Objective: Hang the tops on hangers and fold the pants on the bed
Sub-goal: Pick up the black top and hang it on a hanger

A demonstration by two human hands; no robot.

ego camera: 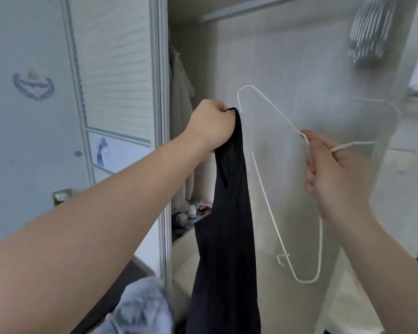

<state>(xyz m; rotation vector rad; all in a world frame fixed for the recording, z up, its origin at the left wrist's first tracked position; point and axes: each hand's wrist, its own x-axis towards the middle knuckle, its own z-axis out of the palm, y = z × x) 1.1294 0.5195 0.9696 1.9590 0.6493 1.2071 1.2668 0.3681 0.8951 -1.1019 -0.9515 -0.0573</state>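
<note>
Head: left fingers [227,122] grip top [227,237], right fingers [311,162] hanger [320,242].

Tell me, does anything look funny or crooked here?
Only the white hanger: the right hand holds it tipped on its side. The black top dangles bunched from the left hand, not on it yet.

Soft, cool daylight fills the scene evenly and casts almost no hard shadows. The black top [227,237] shows little detail in its folds. Far to the right of it the light is strongest and the edge washes out to white. Just left of it, the recess behind the wardrobe door [116,68] is dim. Above and right of it, a striped garment [369,30] is blurred, and the hook of the white hanger [265,192] looks ghosted. Left of the top, straight door lines bend.
</note>
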